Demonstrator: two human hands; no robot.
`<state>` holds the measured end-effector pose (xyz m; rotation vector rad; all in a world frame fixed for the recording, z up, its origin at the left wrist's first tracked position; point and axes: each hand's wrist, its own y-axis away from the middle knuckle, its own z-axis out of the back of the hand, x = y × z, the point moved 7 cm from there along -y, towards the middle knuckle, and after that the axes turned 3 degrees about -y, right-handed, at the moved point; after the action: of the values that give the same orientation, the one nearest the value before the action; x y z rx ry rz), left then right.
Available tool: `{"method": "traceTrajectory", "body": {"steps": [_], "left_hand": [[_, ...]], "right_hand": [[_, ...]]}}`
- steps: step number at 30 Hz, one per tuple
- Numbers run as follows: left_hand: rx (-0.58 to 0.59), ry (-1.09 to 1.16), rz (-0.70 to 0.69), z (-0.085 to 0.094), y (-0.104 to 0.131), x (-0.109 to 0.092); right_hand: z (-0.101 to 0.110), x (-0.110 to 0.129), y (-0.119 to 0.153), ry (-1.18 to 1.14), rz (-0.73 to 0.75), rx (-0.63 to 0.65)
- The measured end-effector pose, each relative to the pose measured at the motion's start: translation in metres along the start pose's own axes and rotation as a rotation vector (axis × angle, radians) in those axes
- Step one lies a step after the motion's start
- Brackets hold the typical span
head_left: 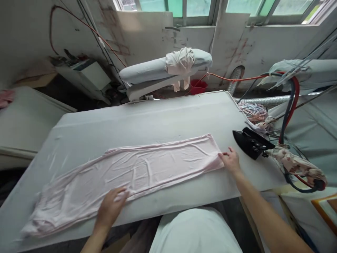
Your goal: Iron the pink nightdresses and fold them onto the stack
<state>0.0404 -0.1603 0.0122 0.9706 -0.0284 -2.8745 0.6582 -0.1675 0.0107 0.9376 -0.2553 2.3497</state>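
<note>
A pair of pale pink trousers (163,161), folded lengthwise, stretches across the white padded ironing table (147,123), with soft wrinkles along the legs. The gathered waist end is at the lower left and blurred. My right hand (231,161) pinches the hem corner at the right end between thumb and fingers. At the near edge, about mid-length, my left hand (112,205) has its fingers closed on a bit of the same fabric. Just right of my right hand, a black iron (251,142) rests on the table, its hoses and cloth-wrapped handle towards the right.
Behind the table stands a padded sleeve board (147,72) with a crumpled cloth (180,61) over it. A red bucket (198,86) is on the floor behind. Tangled strips (254,111) lie past the right edge. Red and black hoses (291,105) hang beside the iron.
</note>
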Motion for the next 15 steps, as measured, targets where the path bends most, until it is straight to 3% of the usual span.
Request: {"method": "traceTrajectory", "body": {"steps": [3, 6, 8, 11, 15], "left_hand": [[0.092, -0.189, -0.219, -0.020, 0.005, -0.003], [-0.007, -0.379, -0.158, 0.001, -0.002, 0.035], [-0.049, -0.414, -0.108, 0.024, -0.004, 0.068], [-0.035, -0.355, -0.165, 0.052, 0.004, 0.100], [0.068, -0.323, -0.204, 0.059, 0.031, 0.119]], "right_hand": [[0.007, 0.001, -0.026, -0.093, -0.108, 0.174], [0.010, -0.008, -0.020, -0.072, -0.159, 0.284], [0.010, -0.019, -0.003, -0.001, -0.195, 0.260], [0.005, -0.026, 0.026, 0.124, -0.245, 0.153], [-0.006, 0.001, 0.035, -0.185, -0.312, 0.084]]}}
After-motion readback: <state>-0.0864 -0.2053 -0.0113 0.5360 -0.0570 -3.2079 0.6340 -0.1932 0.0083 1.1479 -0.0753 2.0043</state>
